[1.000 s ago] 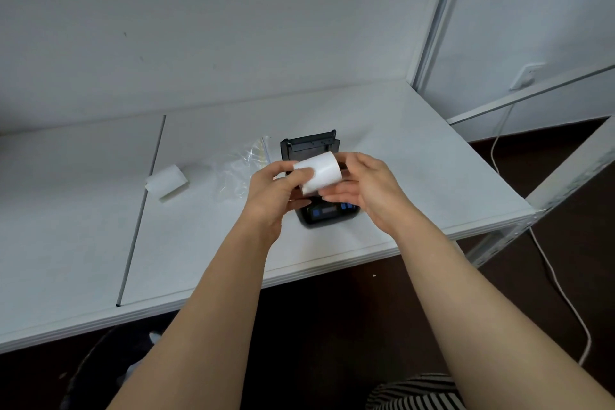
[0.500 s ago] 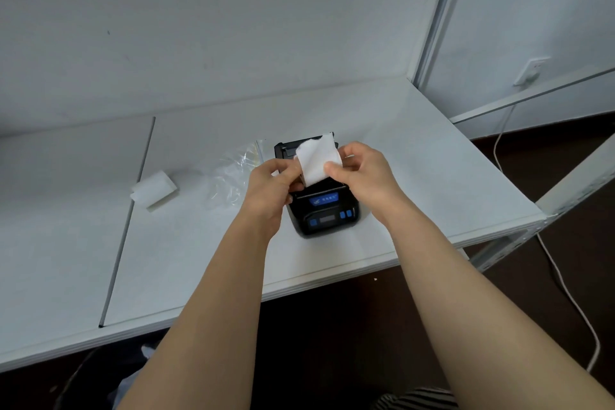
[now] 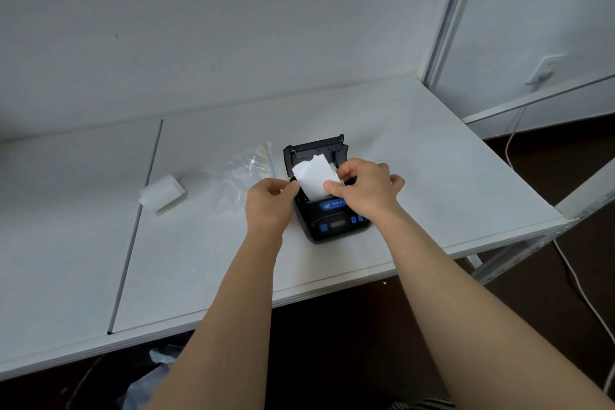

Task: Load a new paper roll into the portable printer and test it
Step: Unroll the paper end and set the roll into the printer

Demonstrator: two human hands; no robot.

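Seating a fresh paper roll (image 3: 314, 178) into the open bay of a black portable printer (image 3: 329, 210), a person works with both bare hands at the near right part of a white tabletop (image 3: 432, 183). The left hand (image 3: 269, 200) closes its grip on the roll's left end, thumb and fingers pinched at the edge, while the right hand (image 3: 362, 188) pinches the loose white leader of paper on the right side, holding it up above the bay. The printer's lid (image 3: 314, 150) stands hinged open toward the wall, and the blue buttons on its front panel face the person. Judged from this, the task is at its middle: the lid is open and the roll is at, or just entering, the compartment, though whether it sits fully down cannot be told, since the hands cover it. Left to do, it appears, are laying the leader out over the front edge, shutting the lid and running a test print. A crumpled clear plastic wrapper (image 3: 243, 176) lies just left of the printer, and a second white roll (image 3: 163, 193) rests further left, well apart from the work.
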